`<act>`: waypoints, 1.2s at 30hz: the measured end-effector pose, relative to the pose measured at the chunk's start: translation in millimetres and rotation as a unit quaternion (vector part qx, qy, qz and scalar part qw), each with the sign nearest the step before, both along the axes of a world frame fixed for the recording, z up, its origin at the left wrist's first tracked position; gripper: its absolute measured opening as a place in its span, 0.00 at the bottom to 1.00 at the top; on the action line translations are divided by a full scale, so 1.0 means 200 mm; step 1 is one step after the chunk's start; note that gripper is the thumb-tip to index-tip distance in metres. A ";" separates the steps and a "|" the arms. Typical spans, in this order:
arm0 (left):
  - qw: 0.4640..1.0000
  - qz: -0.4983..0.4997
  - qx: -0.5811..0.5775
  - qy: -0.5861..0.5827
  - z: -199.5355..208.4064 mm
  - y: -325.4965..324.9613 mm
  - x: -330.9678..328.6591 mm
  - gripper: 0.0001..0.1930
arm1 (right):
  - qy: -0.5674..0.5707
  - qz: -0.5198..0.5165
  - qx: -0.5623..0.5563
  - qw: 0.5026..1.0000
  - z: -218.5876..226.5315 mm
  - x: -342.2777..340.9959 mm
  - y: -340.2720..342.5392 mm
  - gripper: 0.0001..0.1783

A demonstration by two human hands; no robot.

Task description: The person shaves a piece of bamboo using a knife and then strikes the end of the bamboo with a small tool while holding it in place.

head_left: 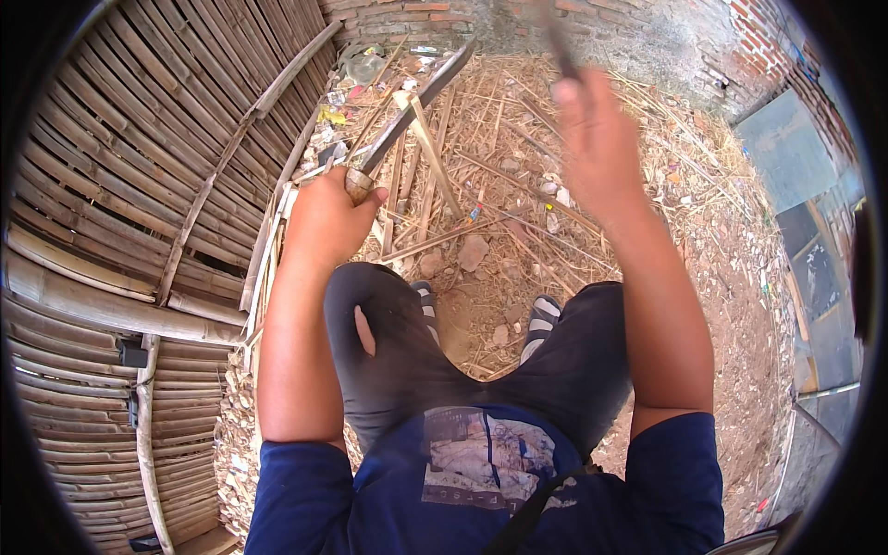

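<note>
My left hand [335, 211] is closed round the light wooden handle of a machete [445, 77], whose long dark blade points away and to the right. A pale split bamboo piece [429, 151] crosses the blade near its middle; whether the blade is sunk into it, I cannot make out. My right hand [603, 153], raised further right and smeared by motion, grips a long dark tool [561, 44]. Blur hides that tool's kind, and its far end runs past the top edge.
Bamboo strips and straw litter the dirt ground [731, 305] between and beyond my sandalled feet [542, 319]. To the left stands a bamboo slat wall [185, 120]. A brick wall [610, 32] closes off the far side, and grey panels [786, 153] lean at the right.
</note>
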State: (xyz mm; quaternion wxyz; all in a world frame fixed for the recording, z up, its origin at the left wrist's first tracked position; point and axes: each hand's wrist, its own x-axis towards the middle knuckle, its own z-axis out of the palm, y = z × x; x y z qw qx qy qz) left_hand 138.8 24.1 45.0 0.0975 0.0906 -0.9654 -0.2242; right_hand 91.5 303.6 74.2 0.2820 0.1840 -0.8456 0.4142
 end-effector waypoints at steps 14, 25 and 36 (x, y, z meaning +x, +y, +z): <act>1.000 -0.006 -0.001 0.006 -0.04 0.06 -0.02 0.22 | 0.030 0.033 -0.090 0.995 0.03 0.04 0.03 0.26; 1.000 -0.016 -0.018 0.005 -0.02 0.12 -0.04 0.20 | -0.140 0.019 0.002 0.990 -0.25 -0.05 0.02 0.20; 0.998 -0.051 -0.035 -0.005 0.00 0.00 -0.19 0.21 | -0.018 0.084 -0.169 0.982 -0.04 -0.01 0.09 0.26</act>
